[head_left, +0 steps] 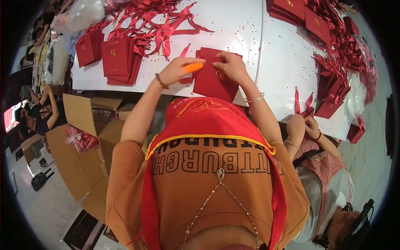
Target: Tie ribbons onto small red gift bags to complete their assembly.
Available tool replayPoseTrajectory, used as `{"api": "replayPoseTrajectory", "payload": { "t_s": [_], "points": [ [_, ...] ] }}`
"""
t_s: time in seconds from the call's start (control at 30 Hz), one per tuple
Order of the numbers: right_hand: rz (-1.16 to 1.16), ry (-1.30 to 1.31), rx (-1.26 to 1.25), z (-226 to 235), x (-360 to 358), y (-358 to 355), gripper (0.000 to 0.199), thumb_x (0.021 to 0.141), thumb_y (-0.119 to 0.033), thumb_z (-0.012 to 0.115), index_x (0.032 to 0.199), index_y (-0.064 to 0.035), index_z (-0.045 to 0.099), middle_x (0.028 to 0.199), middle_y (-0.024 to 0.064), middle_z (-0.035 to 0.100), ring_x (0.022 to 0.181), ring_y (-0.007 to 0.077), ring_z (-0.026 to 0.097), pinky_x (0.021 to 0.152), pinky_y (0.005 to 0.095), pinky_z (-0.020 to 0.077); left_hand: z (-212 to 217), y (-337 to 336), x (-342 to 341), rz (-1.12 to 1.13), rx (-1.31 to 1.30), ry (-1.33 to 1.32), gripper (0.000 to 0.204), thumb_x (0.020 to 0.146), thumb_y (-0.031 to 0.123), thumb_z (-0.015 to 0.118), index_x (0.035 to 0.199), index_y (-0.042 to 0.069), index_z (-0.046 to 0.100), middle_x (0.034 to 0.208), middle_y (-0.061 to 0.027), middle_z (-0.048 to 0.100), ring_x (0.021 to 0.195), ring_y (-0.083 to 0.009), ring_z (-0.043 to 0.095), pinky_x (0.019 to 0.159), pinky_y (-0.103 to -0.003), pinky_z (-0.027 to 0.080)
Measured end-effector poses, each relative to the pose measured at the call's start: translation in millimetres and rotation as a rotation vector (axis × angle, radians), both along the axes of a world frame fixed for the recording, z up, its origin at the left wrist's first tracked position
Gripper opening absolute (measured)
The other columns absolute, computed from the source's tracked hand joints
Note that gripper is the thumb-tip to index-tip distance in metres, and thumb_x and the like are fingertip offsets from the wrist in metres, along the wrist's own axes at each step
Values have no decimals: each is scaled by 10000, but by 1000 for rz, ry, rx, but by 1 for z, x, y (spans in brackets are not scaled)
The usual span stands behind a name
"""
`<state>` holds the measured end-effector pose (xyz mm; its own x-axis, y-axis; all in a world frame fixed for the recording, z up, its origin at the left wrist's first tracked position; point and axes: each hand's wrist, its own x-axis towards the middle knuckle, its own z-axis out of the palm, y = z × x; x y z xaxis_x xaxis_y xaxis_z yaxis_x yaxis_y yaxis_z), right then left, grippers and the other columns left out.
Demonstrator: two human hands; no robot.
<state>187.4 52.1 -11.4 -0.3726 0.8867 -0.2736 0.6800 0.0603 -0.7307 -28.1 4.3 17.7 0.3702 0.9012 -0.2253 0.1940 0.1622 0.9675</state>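
A flat dark red paper gift bag (225, 88) with a gold emblem lies in front of me at the table's edge. At its upper left is my left hand (180, 70), closed, with an orange cover on one finger. A red ribbon (186, 51) shows above and below that hand and seems to run through its fingers. My right hand (231, 67) hovers over the bag's upper right, thumb and forefinger curved and a little apart. I see nothing between them. Another red sheet or bag edge peeks out beneath the bag's top left.
Stacks of red bags (116, 58) with tangled ribbons lie left; more bags (316, 27) lie far right. Red specks dot the white table (233, 25). At right, a co-worker's hands (303, 126) handle a red ribboned piece. An open cardboard box (79, 154) stands lower left.
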Motion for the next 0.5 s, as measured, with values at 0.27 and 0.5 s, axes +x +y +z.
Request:
{"api": "replayPoseTrajectory", "payload": {
  "t_s": [0.27, 0.5],
  "points": [
    [5, 25, -24, -2, 3, 0, 329, 747, -292, 657, 1013, -100, 629, 845, 120, 656, 785, 278, 629, 691, 369, 476, -24, 3, 40, 281, -180, -161, 196, 876, 110, 526, 1052, 37, 480, 677, -58, 582, 548, -88, 556, 466, -206, 429],
    [-2, -6, -30, 1, 2, -2, 313, 752, -293, 646, 1010, -116, 641, 840, 122, 656, 783, 277, 630, 693, 376, 481, -33, 5, 40, 375, -14, 223, 233, 881, 86, 506, 1106, 32, 480, 686, -60, 587, 540, -102, 557, 465, -223, 439]
  ]
}}
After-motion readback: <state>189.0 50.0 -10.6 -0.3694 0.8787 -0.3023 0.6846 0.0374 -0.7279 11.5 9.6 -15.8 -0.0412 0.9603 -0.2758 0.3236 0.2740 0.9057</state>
